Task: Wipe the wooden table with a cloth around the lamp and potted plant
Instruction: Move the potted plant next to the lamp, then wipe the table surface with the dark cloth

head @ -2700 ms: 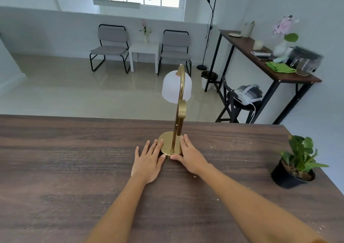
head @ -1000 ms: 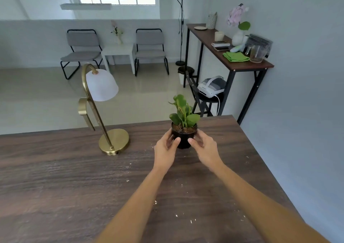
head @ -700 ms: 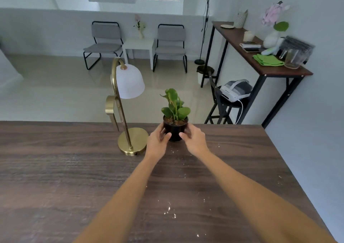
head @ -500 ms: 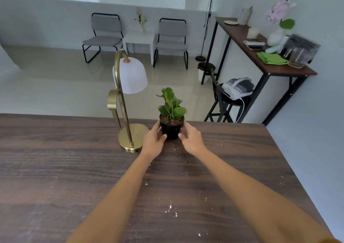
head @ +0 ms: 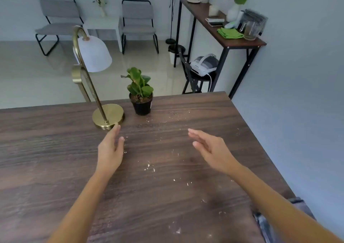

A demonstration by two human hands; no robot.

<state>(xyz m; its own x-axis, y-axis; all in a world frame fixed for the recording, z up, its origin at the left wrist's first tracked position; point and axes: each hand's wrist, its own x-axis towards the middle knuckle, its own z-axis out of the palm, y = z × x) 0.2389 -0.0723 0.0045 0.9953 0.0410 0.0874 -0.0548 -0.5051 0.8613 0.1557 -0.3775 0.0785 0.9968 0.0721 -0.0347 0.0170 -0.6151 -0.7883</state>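
Observation:
A dark wooden table [head: 55,159] fills the lower view, strewn with pale crumbs [head: 149,167]. Near its far edge a brass lamp [head: 108,116] with a white shade stands beside a small potted plant [head: 141,101] in a black pot. My left hand [head: 110,149] hovers open over the table, fingertips close to the lamp base. My right hand [head: 210,149] is open too, to the right and nearer me than the pot. Neither hand holds anything. A folded green cloth [head: 229,32] lies on the side table at the back right.
The narrow side table [head: 242,43] along the right wall carries a vase, jars and books. A stool with a white headset [head: 203,66] stands beside it. Two grey chairs [head: 138,22] and a small white table are across the floor. The table's right edge runs by a wall.
Both hands have let go of the potted plant and drawn back toward me, apart. The pot now stands next to the lamp base. The view has tilted down.

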